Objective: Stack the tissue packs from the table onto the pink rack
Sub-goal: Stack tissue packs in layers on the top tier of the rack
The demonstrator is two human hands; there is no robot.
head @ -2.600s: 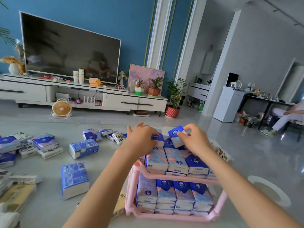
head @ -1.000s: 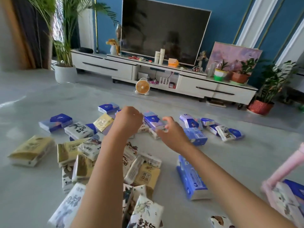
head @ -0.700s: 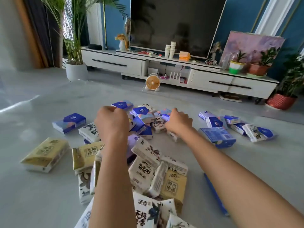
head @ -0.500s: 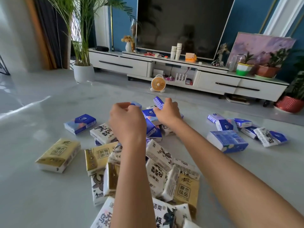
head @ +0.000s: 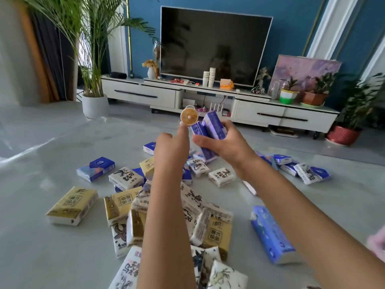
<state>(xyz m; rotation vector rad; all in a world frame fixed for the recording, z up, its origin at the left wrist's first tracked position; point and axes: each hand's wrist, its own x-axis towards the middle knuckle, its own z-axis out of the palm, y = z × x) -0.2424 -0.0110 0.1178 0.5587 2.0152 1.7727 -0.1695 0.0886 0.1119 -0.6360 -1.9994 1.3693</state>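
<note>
My right hand (head: 226, 148) grips a couple of small blue tissue packs (head: 212, 127), lifted above the pile. My left hand (head: 170, 153) is just left of them, its index finger straight and touching the packs' left edge; it holds nothing that I can see. Many tissue packs lie scattered on the grey table (head: 41, 257): a blue one (head: 95, 168), a yellow one (head: 71, 205), a long blue one (head: 270, 234) and a heap of white and yellow ones (head: 216, 230) under my arms. Only a blurred corner of the pink rack (head: 377, 244) shows at the right edge.
More small blue and white packs (head: 302, 171) lie at the right. Beyond the table stand a small orange fan (head: 189, 117), a white TV cabinet (head: 260, 113) with a television (head: 214, 44), and a potted palm (head: 94, 101) at the left.
My right hand has risen from the pile with the blue packs in its grip. My left hand came up beside it and stretched out its index finger. The view tilted up slightly.
</note>
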